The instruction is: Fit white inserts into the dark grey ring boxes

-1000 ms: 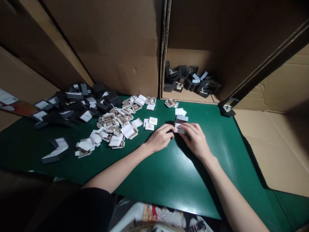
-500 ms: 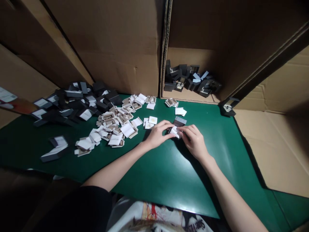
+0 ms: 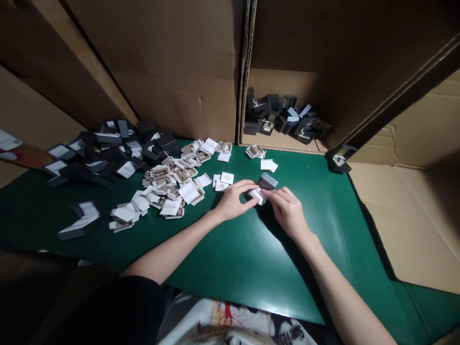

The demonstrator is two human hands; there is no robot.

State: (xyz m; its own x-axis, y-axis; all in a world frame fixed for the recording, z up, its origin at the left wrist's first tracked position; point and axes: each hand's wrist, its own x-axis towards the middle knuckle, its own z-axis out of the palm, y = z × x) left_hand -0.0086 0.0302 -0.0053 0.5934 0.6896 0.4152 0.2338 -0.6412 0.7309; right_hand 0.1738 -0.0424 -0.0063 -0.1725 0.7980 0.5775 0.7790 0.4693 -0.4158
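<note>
Green table lies beneath; between my fingers the dark box has just tilted, my left hand clasping it, right hand seemingly pinching its white insert, apparently the part being worked.

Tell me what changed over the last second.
The small box has turned and shifted slightly left, its white inside now slanting. The left hand has spread thumb and fingers at its left side; the right hand has moved slightly left. Neither visibly let go. The white pieces and dark boxes stayed put.
</note>
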